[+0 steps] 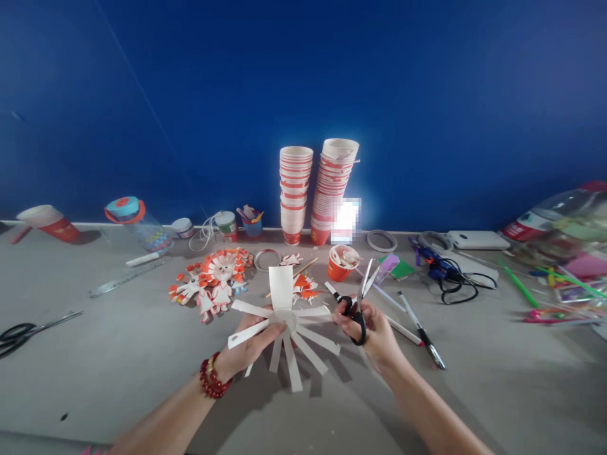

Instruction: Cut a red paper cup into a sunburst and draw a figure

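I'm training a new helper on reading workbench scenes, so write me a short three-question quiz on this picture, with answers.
1. Which thing does the right hand hold?
A) a ruler
B) scissors
C) a paper cup

2. True or false: the left hand grips a white paper piece with strips spreading from a round centre.

3. How many tall stacks of paper cups stand in front of the blue wall?

Key:
1. B
2. True
3. Two
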### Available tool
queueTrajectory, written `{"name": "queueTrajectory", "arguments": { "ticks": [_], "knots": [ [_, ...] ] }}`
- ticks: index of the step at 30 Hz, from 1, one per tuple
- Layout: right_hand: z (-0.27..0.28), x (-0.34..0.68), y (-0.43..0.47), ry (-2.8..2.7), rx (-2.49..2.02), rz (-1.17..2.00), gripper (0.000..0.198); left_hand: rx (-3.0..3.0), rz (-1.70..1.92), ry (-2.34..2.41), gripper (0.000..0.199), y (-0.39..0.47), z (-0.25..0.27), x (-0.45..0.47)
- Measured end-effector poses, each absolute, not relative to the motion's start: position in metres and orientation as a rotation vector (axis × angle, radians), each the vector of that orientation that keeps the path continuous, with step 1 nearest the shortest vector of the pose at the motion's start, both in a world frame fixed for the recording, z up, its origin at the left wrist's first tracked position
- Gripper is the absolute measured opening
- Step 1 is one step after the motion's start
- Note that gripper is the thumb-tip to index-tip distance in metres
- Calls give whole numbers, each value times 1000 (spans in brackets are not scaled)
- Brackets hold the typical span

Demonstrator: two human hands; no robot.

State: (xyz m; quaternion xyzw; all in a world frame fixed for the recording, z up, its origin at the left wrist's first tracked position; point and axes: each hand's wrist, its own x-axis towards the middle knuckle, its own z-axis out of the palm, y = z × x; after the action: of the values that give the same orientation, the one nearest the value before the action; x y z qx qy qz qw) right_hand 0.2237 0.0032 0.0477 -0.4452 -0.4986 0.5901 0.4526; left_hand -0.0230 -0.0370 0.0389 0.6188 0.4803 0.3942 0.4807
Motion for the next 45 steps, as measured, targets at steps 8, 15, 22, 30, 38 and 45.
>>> {"name": "queueTrajectory", "arguments": {
  "ticks": [8,15,22,30,38,45],
  "knots": [
    [41,230,2,-1275,-1155,1425,41,1328,982,1218,29,-37,43,-22],
    [43,235,2,-1624,-1133,1512,53,1193,1154,1356,28,-34,43,-28],
    [51,228,-2,-1755,-1180,1601,57,1193,1119,1313,27,-36,43,-26],
    [46,228,-2,-1694,-1185,1621,57,1228,1120,1300,26,-36,41,-25],
    [49,229,-1,-1679,-1233,1628,55,1227,1074,1355,25,-36,42,-27],
    [45,230,0,-1693,-1223,1611,54,1217,1092,1348,23,-35,35,-29]
  ]
}}
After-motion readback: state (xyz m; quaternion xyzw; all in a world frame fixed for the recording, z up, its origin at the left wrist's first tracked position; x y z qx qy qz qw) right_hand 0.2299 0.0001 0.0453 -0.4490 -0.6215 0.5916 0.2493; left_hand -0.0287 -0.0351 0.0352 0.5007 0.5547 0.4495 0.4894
